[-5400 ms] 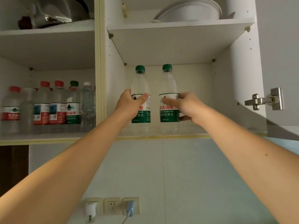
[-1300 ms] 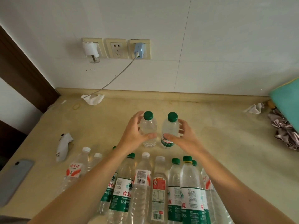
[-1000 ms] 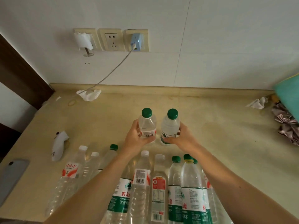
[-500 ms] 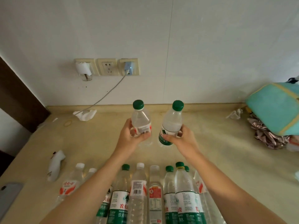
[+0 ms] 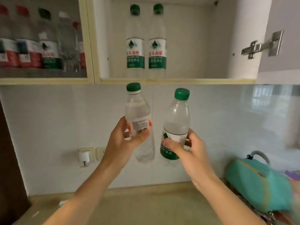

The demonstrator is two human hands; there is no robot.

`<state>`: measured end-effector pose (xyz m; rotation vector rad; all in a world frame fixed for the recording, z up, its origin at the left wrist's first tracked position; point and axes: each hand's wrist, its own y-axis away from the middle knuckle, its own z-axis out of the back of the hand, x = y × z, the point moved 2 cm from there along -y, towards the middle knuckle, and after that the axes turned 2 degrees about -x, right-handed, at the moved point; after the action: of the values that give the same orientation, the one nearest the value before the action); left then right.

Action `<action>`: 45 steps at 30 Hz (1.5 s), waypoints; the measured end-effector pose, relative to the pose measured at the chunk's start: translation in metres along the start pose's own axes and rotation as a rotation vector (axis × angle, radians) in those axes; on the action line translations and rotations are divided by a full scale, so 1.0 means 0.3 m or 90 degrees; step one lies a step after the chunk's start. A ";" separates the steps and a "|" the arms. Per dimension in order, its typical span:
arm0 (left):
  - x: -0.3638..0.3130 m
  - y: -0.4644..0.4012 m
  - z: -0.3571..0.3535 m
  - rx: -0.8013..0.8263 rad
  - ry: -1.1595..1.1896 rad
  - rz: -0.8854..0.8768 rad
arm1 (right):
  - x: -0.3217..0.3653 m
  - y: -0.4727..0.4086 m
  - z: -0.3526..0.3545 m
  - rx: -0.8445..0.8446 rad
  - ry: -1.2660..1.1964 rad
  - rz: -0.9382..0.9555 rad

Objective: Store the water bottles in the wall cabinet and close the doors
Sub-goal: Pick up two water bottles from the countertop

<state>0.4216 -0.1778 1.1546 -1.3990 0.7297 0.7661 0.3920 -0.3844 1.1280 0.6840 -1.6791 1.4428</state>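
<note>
My left hand [image 5: 121,142] grips a clear green-capped water bottle [image 5: 137,109] around its middle. My right hand [image 5: 191,150] grips a second green-capped bottle [image 5: 177,117] by its green label. Both bottles are raised in front of the tiled wall, just below the open wall cabinet [image 5: 177,80]. Two green-labelled bottles [image 5: 135,52] [image 5: 157,52] stand side by side in the right compartment. Several red- and green-labelled bottles [image 5: 29,51] fill the left compartment, blurred.
A metal door hinge [image 5: 259,46] sticks out on the cabinet's right wall. A teal bag [image 5: 259,184] lies on the counter at the right. Wall sockets [image 5: 87,155] sit behind my left forearm. The beige counter [image 5: 146,207] runs below.
Both hands have lifted the two bottles up off the counter toward the cabinet. The view has tilted upward, so the bottles on the counter are out of sight and the cabinet shows.
</note>
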 end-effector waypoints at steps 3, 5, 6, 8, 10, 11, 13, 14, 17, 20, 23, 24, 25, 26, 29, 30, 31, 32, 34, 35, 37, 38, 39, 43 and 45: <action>-0.188 -0.086 -0.007 -0.003 0.043 -0.056 | 0.179 -0.099 0.009 0.007 -0.031 0.068; -0.300 -0.139 -0.015 0.005 0.072 -0.080 | 0.287 -0.165 0.013 0.000 -0.059 0.099; -0.350 -0.164 -0.020 0.012 0.082 -0.088 | 0.335 -0.198 0.015 -0.006 -0.070 0.110; -0.436 -0.216 -0.024 0.019 0.094 -0.100 | 0.424 -0.264 0.021 -0.018 -0.083 0.134; -0.505 -0.270 -0.022 0.015 0.097 -0.100 | 0.505 -0.327 0.032 -0.030 -0.091 0.157; -0.535 -0.297 -0.022 0.009 0.090 -0.099 | 0.540 -0.357 0.041 -0.032 -0.096 0.166; -0.587 -0.351 -0.028 -0.006 0.070 -0.103 | 0.601 -0.420 0.062 -0.032 -0.092 0.174; -0.608 -0.377 -0.034 -0.014 0.060 -0.107 | 0.623 -0.453 0.073 -0.033 -0.082 0.172; -0.638 -0.455 -0.062 -0.043 0.027 -0.101 | 0.657 -0.552 0.100 -0.040 -0.048 0.139; -0.608 -0.527 -0.095 -0.056 -0.015 -0.058 | 0.637 -0.632 0.107 -0.025 -0.021 0.079; -0.562 -0.593 -0.114 -0.071 -0.057 -0.031 | 0.588 -0.694 0.115 -0.009 0.025 0.037; -0.552 -0.612 -0.121 -0.070 -0.075 -0.030 | 0.573 -0.711 0.121 -0.008 0.036 0.029; -0.542 -0.630 -0.129 -0.067 -0.102 -0.030 | 0.561 -0.728 0.128 -0.008 0.045 0.025; -0.533 -0.645 -0.139 -0.065 -0.132 -0.030 | 0.552 -0.742 0.134 -0.011 0.058 0.024; -0.508 -0.688 -0.171 -0.044 -0.180 -0.041 | 0.526 -0.775 0.149 -0.015 0.116 0.026; -0.501 -0.698 -0.184 -0.030 -0.182 -0.038 | 0.519 -0.785 0.153 -0.014 0.126 0.024; -0.494 -0.710 -0.196 -0.015 -0.178 -0.032 | 0.513 -0.794 0.156 -0.012 0.132 0.021; -0.489 -0.720 -0.209 -0.003 -0.169 -0.024 | 0.509 -0.801 0.158 -0.011 0.136 0.019; -0.478 -0.740 -0.235 0.015 -0.150 -0.010 | 0.503 -0.811 0.165 -0.015 0.143 0.019; -0.473 -0.751 -0.249 0.020 -0.149 -0.006 | 0.501 -0.816 0.170 -0.022 0.145 0.021; -0.463 -0.769 -0.279 0.029 -0.160 0.001 | 0.493 -0.828 0.183 -0.039 0.160 0.024; -0.459 -0.779 -0.294 0.035 -0.166 0.006 | 0.490 -0.835 0.191 -0.047 0.170 0.025; -0.454 -0.787 -0.309 0.043 -0.170 0.013 | 0.486 -0.842 0.198 -0.056 0.180 0.024; -0.440 -0.811 -0.347 0.072 -0.138 0.050 | 0.471 -0.869 0.216 -0.071 0.214 0.011; -0.436 -0.818 -0.356 0.075 -0.127 0.065 | 0.465 -0.877 0.221 -0.072 0.221 0.002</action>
<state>0.5490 -0.2948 1.3970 -1.1679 0.6831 0.9146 0.5178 -0.4886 1.3856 0.3455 -1.4756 1.3674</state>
